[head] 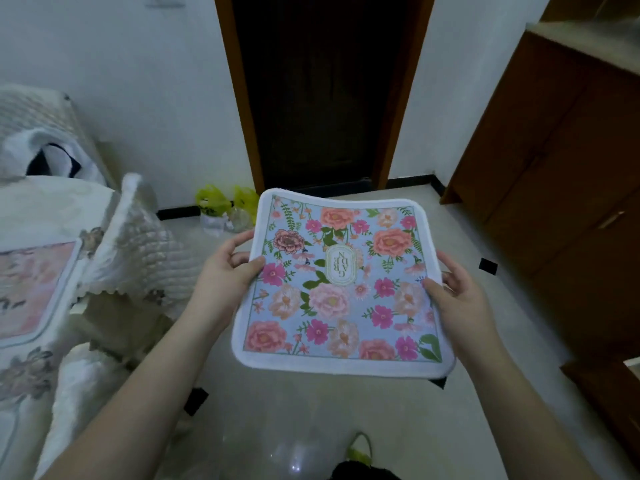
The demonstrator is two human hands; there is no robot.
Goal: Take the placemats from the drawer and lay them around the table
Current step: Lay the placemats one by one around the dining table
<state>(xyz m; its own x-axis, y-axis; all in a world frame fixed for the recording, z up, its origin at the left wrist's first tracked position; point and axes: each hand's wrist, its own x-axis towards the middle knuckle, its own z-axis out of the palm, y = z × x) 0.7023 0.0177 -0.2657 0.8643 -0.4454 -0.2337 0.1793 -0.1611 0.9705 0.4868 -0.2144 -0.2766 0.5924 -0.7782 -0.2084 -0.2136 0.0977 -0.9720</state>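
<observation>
floral placemat (341,289), gripped by left hand (227,271), right hand (457,299)

Sofa (52,271) left, cabinet (554,168) right

White walls (138,81), dark doorway (322,91), pale glossy floor (433,427), wooden cabinet (561,161) on the right.

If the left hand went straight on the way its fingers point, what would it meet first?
The left hand grips the placemat at its left edge, fingers pointing right and slightly away. Going on, it would meet the placemat itself at once; beyond it, depth is unclear.
</observation>
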